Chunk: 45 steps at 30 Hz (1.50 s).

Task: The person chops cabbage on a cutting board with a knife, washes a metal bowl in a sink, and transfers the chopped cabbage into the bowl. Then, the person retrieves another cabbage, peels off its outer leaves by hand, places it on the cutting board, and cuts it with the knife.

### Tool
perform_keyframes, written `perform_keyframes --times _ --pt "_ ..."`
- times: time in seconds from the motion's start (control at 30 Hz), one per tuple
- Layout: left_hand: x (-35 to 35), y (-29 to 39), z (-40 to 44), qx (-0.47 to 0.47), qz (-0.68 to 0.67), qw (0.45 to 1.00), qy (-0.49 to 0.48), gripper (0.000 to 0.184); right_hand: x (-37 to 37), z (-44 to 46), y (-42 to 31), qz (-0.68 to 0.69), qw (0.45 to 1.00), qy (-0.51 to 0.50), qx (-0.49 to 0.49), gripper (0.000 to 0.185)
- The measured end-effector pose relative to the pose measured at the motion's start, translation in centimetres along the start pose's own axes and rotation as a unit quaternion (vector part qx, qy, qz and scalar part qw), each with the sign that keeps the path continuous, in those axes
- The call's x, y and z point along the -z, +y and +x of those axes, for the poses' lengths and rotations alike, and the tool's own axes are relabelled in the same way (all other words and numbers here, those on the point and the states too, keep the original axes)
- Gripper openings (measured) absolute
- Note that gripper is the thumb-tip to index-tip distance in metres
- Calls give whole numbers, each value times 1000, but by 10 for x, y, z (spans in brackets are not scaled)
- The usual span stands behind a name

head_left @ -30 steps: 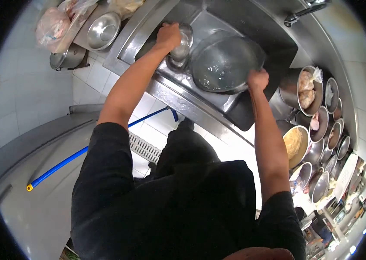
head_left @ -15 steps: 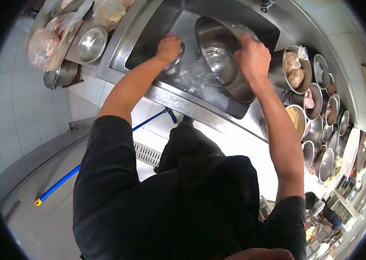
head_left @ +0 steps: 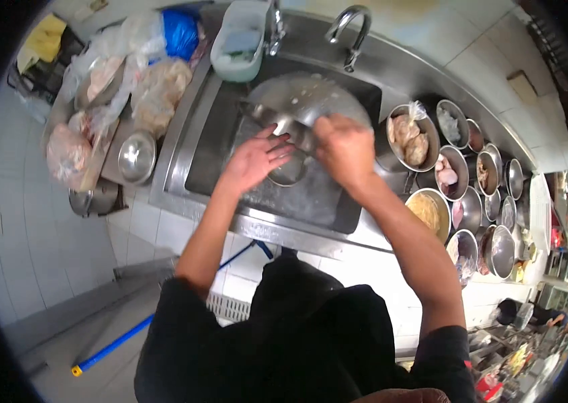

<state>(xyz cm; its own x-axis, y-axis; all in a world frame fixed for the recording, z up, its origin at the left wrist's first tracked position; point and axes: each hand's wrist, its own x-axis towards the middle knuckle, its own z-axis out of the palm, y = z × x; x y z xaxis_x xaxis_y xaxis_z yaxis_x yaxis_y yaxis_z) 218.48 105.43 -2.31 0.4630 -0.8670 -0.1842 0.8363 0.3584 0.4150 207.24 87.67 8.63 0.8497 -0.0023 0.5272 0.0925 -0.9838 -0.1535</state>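
Observation:
In the steel sink (head_left: 223, 148) a large metal basin (head_left: 304, 97) stands tipped, its wet outer side facing up. My right hand (head_left: 346, 149) is closed on the basin's near rim. My left hand (head_left: 255, 163) is open, fingers spread, beside that rim and holding nothing. A small round metal bowl (head_left: 289, 176) lies on the sink floor just right of my left hand, partly hidden by the basin.
A curved faucet (head_left: 358, 33) and a pale plastic tub (head_left: 237, 57) stand at the sink's back. Metal bowls of food (head_left: 410, 140) crowd the right counter. Bagged meat (head_left: 72, 151) and an empty metal bowl (head_left: 137, 158) are left. A blue pole (head_left: 116, 346) slants across the floor.
My left hand has let go of the small bowl and opened. My right hand has tipped the large basin over toward the back of the sink. The view has shifted to show the faucet.

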Motion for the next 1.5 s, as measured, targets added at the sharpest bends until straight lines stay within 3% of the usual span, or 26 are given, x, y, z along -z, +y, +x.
perform_keyframes --times 0.1,0.13,0.17,0.27,0.3,0.33,0.4,0.43,0.5,0.6,0.63,0.73,0.8,0.87,0.93,1.03,1.13,1.2,1.23,1.3,1.33,1.4,1.43,1.5 --pt "-65 10 6 -137 -49 985 94 30 -45 -11 -4 25 999 -34 -15 26" --pt "-51 10 18 -148 -12 979 136 25 -52 -6 -8 34 998 -46 -13 27" --pt "-24 8 38 -158 21 971 181 20 -52 -3 -11 58 990 -126 -34 23" --pt "-33 0 40 -166 104 944 265 10 -40 16 14 272 952 -121 -65 32" --pt "-39 -4 33 -164 129 934 291 8 -57 23 40 232 962 -44 -139 39" --pt "-35 -7 29 -166 128 932 295 8 -76 36 69 192 958 31 -212 46" --pt "-27 -6 25 -173 136 929 297 7 -64 72 99 277 909 124 -286 54" --pt "-13 -1 23 -163 192 924 288 9 -74 81 106 250 919 72 -295 53" --pt "2 4 29 -169 180 932 267 8 -97 85 114 189 930 -36 -312 51" --pt "17 16 41 -130 194 942 240 10 -111 70 111 482 780 -263 -299 44" --pt "17 20 46 -125 205 941 237 10 -108 67 108 527 762 -199 -318 33" --pt "6 24 65 -92 217 947 218 13 -64 80 94 555 704 -129 -423 29" --pt "17 26 94 -53 254 949 180 13 -37 93 85 523 727 -163 -413 18" --pt "15 27 126 -50 487 859 150 21 -23 97 80 519 747 -182 -374 15" --pt "-16 24 146 -43 600 769 216 28 -23 98 81 472 795 -176 -336 12" --pt "-25 18 169 -103 774 608 142 31 -28 94 78 420 843 -178 -286 13" --pt "-38 14 165 -86 744 629 207 32 -31 94 66 395 856 -170 -286 14" --pt "-38 16 145 -100 694 671 241 30 -24 90 56 364 878 -173 -258 15" --pt "-33 21 136 -105 668 691 256 29 -25 90 55 418 847 -167 -284 15" --pt "6 30 120 -202 582 739 275 22 -30 87 54 520 772 -151 -332 14" --pt "15 35 102 -231 491 800 255 15 -33 87 56 526 767 -147 -337 14" --pt "28 50 65 -194 346 876 273 13 -38 85 57 535 756 -141 -349 14" --pt "38 53 55 -185 302 883 309 16 -35 87 53 563 722 -141 -377 14" --pt "44 48 36 -190 235 880 366 16 -40 87 50 546 742 -127 -367 11"
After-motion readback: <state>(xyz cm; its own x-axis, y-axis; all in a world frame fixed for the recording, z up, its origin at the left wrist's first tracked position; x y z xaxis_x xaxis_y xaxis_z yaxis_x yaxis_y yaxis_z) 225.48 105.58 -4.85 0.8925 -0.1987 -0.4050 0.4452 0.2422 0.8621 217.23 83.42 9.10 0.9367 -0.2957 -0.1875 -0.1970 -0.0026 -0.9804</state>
